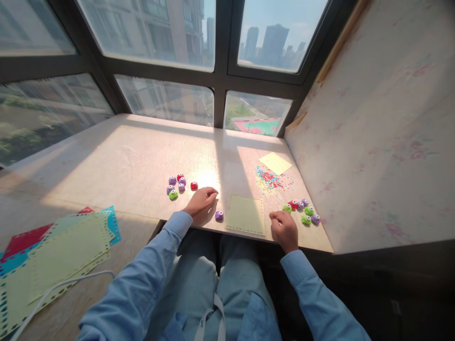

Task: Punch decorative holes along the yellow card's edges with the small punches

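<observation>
A pale green sheet with punched edges (246,214) lies at the near edge of the window ledge (142,161), between my hands. My left hand (202,202) rests on the ledge with curled fingers, just left of a single purple punch (219,215). My right hand (283,227) sits loosely closed at the sheet's right, nothing visible in it. A cluster of purple, red and green punches (178,184) lies beyond my left hand. Another cluster of punches (303,210) lies right of my right hand.
Coloured paper confetti (270,181) and a yellow-green paper square (275,163) lie further back on the right. A stack of punched coloured sheets (57,251) and a white cable (53,290) sit on the lower surface at left. A wall (373,142) bounds the right.
</observation>
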`<move>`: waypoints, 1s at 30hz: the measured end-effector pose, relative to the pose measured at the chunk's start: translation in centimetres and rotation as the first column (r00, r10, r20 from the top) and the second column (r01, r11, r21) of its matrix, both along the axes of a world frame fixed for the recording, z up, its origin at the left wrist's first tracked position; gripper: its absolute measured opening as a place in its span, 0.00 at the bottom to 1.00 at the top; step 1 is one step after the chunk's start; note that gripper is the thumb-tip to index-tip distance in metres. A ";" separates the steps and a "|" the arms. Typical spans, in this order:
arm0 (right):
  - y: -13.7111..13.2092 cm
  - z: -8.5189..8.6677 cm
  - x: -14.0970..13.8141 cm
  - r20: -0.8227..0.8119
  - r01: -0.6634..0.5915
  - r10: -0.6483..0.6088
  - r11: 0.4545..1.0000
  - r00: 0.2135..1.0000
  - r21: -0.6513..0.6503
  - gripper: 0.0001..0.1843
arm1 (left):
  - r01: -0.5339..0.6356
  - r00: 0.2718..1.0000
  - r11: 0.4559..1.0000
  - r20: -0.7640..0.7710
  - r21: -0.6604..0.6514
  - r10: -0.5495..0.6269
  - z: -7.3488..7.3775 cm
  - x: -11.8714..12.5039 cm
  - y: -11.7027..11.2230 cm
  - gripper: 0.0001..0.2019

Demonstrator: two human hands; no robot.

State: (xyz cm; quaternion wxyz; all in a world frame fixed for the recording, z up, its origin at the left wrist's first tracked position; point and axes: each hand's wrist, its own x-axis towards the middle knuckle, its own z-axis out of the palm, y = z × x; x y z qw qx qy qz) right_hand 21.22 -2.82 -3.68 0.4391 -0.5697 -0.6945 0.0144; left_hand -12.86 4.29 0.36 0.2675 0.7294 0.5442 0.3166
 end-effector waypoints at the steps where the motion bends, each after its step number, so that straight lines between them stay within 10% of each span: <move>1: 0.0 0.0 0.0 -0.002 0.000 0.000 1.000 1.000 0.000 0.11 | 0.045 0.999 0.999 -0.021 0.022 -0.045 0.0 -0.2 -0.3 0.12; 13: 0.1 -0.3 0.1 -0.002 0.003 -0.003 1.000 1.000 -0.001 0.11 | 0.180 0.972 0.979 -0.168 0.093 -0.162 0.0 0.1 1.4 0.16; 30: -0.3 0.4 -0.2 0.012 0.001 -0.001 1.000 1.000 -0.030 0.11 | -0.099 0.950 0.977 -0.275 0.190 0.150 -1.1 1.4 4.1 0.15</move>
